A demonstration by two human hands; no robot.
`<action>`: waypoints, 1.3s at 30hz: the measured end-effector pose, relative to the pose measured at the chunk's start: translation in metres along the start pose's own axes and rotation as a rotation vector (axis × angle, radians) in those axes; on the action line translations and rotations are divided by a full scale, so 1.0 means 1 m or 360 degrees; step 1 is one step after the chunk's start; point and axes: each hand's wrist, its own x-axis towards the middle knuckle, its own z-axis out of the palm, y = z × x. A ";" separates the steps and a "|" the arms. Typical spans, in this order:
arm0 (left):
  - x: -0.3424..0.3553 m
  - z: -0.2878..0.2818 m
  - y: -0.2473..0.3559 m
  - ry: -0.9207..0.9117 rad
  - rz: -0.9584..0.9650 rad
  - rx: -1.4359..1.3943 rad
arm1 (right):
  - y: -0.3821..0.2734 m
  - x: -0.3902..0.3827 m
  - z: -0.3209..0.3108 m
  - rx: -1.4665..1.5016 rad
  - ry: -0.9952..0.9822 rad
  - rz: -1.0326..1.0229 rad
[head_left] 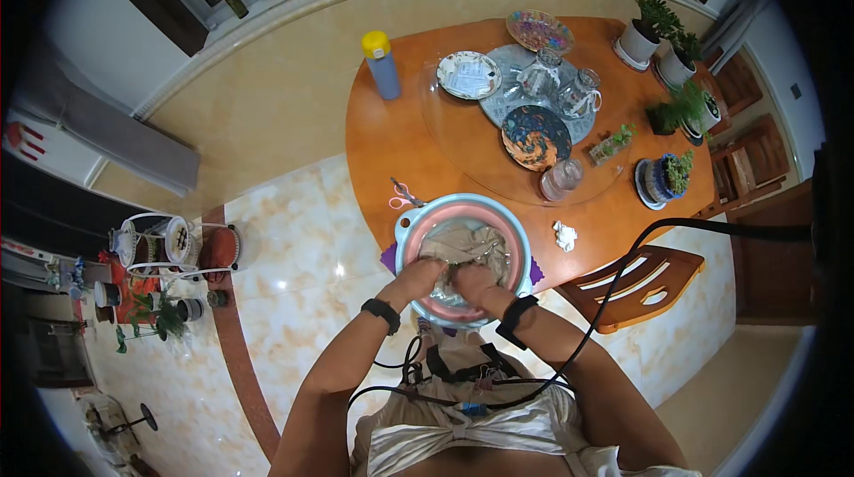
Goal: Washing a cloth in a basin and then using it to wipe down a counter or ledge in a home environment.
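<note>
A round basin (511, 226) with a light blue rim and pink inside stands at the near edge of the wooden table. In it a beige cloth (471, 244) lies wet and crumpled in water. Both hands reach down into the basin, close together at its near side. My left hand (422, 278) is closed on the left part of the cloth. Just beside it, my right hand (474, 283) has its fingers curled down into the cloth, the tips hidden. Pink-handled scissors (402, 199) lie beyond the basin's left rim. A purple mat shows under the basin.
The table (382, 139) carries a yellow-lidded bottle (382, 68), plates, glass jugs (580, 95), pink glasses (560, 180) and potted plants (667, 176). A crumpled white tissue (565, 236) lies right of the basin. A wooden chair (636, 288) stands at the right; a black cable crosses above it.
</note>
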 end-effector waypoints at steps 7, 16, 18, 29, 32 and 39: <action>0.014 -0.003 0.004 0.0165 0.0023 -0.0153 | 0.019 -0.036 -0.063 0.1263 0.0520 -0.0439; 0.027 -0.019 -0.006 0.0589 -0.0017 -0.0517 | 0.008 -0.100 -0.134 0.2304 0.0355 -0.0589; 0.030 -0.020 -0.017 0.0602 0.0127 -0.0988 | -0.008 -0.113 -0.146 0.2404 0.0389 -0.0609; 0.042 -0.022 -0.009 0.0596 0.0346 -0.1228 | 0.011 -0.084 -0.115 0.2819 0.0730 -0.0198; 0.051 0.006 -0.035 0.0742 0.0016 -0.1146 | 0.035 -0.038 -0.058 0.2639 0.0867 -0.0028; 0.033 0.012 0.017 0.0889 -0.0028 0.0385 | 0.045 -0.015 -0.018 0.1029 0.1008 0.0134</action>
